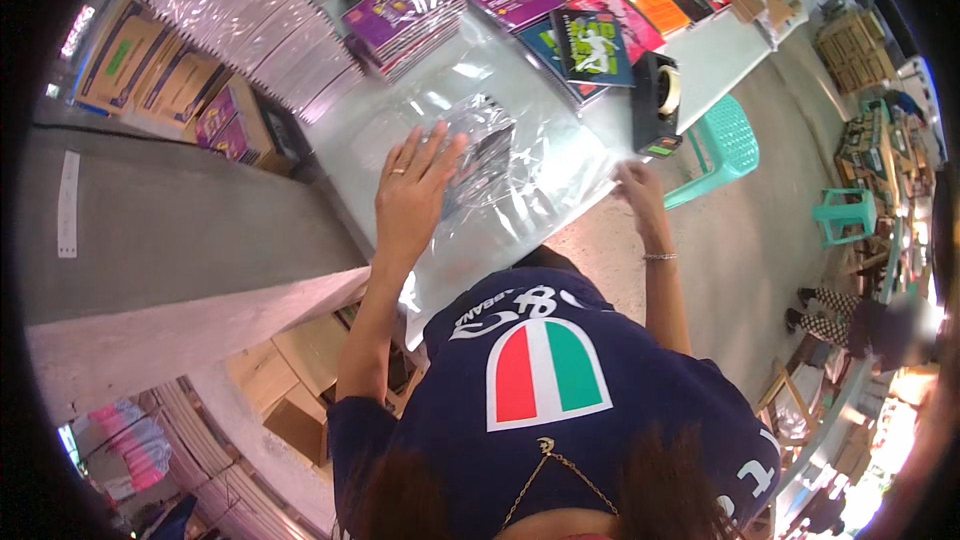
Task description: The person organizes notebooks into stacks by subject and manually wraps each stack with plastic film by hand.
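The pale table [720,50] runs away up the frame, and across its near end lies a clear plastic sheet [520,155], spread flat, probably so it can wrap what sits on it. In the sheet's middle rests a dark book [482,145], its long axis pointing away from the person and tilted slightly right. Beyond it sit stacks of colourful books [405,15] and a black tape dispenser [655,90], within easy reach. The left hand [415,190] lies open, fingers spread, pressing flat on the book's near edge, likely to pin it. The right hand [640,190] pinches the sheet's right edge, seemingly keeping it taut.
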`<action>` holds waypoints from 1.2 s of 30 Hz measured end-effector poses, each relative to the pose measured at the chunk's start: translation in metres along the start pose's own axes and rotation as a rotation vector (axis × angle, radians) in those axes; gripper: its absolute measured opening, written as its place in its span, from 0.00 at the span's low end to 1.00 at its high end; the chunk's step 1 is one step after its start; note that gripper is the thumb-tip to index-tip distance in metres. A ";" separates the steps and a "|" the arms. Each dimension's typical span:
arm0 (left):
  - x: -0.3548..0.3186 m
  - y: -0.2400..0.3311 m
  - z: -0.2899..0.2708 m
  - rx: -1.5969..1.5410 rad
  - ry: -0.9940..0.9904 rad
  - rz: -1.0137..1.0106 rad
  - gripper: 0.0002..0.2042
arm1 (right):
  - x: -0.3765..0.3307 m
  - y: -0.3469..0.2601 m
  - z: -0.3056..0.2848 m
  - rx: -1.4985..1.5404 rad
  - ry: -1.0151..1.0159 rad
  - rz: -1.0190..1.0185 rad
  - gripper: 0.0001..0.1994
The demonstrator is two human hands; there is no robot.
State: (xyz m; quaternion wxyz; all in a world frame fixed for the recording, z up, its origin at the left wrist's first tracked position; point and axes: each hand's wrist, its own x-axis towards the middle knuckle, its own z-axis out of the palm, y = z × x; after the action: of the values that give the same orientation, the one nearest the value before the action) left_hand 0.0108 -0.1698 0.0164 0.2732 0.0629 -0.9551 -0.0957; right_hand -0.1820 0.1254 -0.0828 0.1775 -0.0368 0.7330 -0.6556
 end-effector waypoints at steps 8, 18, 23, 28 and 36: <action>0.002 0.000 -0.003 0.023 -0.016 0.007 0.21 | -0.078 -0.132 0.164 0.254 -0.463 -0.015 0.13; 0.001 0.002 -0.002 -0.027 -0.019 0.005 0.25 | -0.077 -0.093 0.174 0.083 -0.372 -0.040 0.11; -0.002 -0.002 0.000 0.048 -0.024 0.074 0.28 | -0.073 -0.075 0.175 0.190 -0.387 0.002 0.11; 0.000 -0.004 0.000 0.001 -0.049 0.058 0.24 | -0.065 -0.062 0.182 0.288 -0.395 0.042 0.11; 0.010 0.011 0.009 -0.259 0.195 -0.224 0.14 | -0.061 -0.050 0.202 0.431 -0.292 -0.012 0.10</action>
State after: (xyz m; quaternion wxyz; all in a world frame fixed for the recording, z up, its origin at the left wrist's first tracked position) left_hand -0.0030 -0.1590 0.0167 0.3577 0.1422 -0.8909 -0.2412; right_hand -0.0713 -0.0551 -0.0369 0.2812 -0.0967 0.5427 -0.7856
